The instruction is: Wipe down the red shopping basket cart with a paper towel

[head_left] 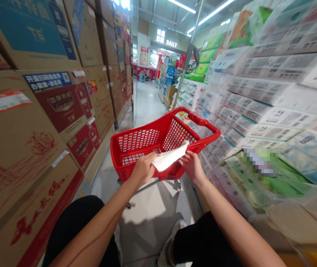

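A folded white cloth (171,158), possibly a paper wipe, stretches slantwise between my two hands, its right end higher. My left hand (144,167) grips the lower left end, thumb on top. At the other end my right hand (190,164) has its curled fingers closed on the cloth's lower edge. Both hands are at the near side of a red plastic shopping cart (136,142), whose rim and side are partly hidden behind cloth and hands. The cart's basket has lattice walls, and its red handle (203,124) points to the right.
Stacked cardboard cartons (22,148) wall the left side. On the right rise piles of wrapped tissue packs (258,100). A metal pole (188,55) with a grey hook stands behind the cart. The tiled aisle floor (144,96) runs back toward more shelves.
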The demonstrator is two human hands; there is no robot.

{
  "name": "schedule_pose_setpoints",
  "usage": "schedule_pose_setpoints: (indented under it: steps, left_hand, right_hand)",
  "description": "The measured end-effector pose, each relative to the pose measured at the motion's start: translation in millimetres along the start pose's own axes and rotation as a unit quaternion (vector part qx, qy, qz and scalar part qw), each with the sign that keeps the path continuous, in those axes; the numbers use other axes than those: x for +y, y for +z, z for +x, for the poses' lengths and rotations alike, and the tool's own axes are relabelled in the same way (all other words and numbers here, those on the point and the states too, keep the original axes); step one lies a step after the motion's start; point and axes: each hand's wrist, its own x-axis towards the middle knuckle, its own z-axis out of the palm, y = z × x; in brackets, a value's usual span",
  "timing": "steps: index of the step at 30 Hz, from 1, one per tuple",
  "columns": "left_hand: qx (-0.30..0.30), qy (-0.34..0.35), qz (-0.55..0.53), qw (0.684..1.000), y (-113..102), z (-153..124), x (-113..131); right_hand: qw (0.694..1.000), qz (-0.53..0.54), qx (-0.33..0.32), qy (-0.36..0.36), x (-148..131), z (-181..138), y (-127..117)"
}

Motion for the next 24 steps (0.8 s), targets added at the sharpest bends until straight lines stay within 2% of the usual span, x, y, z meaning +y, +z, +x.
schedule_pose_setpoints:
  steps: [1,3,6,9,12,16,18,22,24]
  left_hand:
    - [-0.006,-0.004,-0.014,1.0,-2,0,-2]
    - [-0.015,-0.006,-0.037,0.999,-7,0,-6]
    - [-0.039,0.015,-0.069,0.997,-16,1,-8]
    - [-0.087,0.062,-0.077,0.991,-28,1,-8]
    - [-0.121,0.098,-0.047,0.987,-34,0,-11]
    - [-0.127,0.112,0.004,0.986,-33,-3,-17]
    - [-0.13,0.112,0.021,0.985,-33,-5,-18]
    - [-0.151,0.084,0.07,0.982,-38,-6,-11]
    - [-0.157,0.078,0.108,0.979,-46,-7,-5]
  right_hand:
    - [0.994,0.07,-0.029,0.084,-1,0,0]
    - [0.965,0.159,-0.078,0.195,-7,-1,-1]
    - [0.937,0.188,-0.113,0.272,-18,-4,0]
    - [0.918,0.186,-0.162,0.31,-25,-10,7]
    - [0.909,0.201,-0.199,0.305,-27,-11,16]
    - [0.924,0.184,-0.188,0.277,-27,-4,25]
    - [0.942,0.168,-0.156,0.247,-26,-2,28]
    - [0.986,0.113,-0.014,0.119,-18,-15,25]
    - [0.987,0.086,-0.001,0.134,-6,-32,16]
